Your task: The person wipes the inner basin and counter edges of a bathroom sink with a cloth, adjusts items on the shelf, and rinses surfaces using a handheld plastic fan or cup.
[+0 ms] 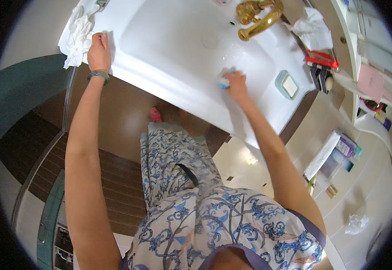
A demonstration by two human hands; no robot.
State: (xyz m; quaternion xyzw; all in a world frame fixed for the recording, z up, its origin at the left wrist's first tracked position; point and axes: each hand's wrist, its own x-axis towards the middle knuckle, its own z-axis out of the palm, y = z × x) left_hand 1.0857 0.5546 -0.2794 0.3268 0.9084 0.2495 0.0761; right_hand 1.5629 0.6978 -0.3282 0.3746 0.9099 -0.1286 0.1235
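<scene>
My right hand presses a small blue and white item, perhaps a sponge, against the inner wall of a white washbasin. The fingers cover most of it. With fingers curled in, my left hand rests on the basin's left ledge, and I see nothing in it. Close beside its knuckles lies a crumpled white cloth that hangs over the corner. A gold-coloured faucet reaches over the wet bowl. On the right ledge sits a pale green soap dish with a white bar of soap.
Beyond the basin's right rim are a crumpled white tissue and a red-edged packet. Wall shelves carry toiletries, including a purple bottle. Below the front edge is a brown cabinet. A glass panel stands at left.
</scene>
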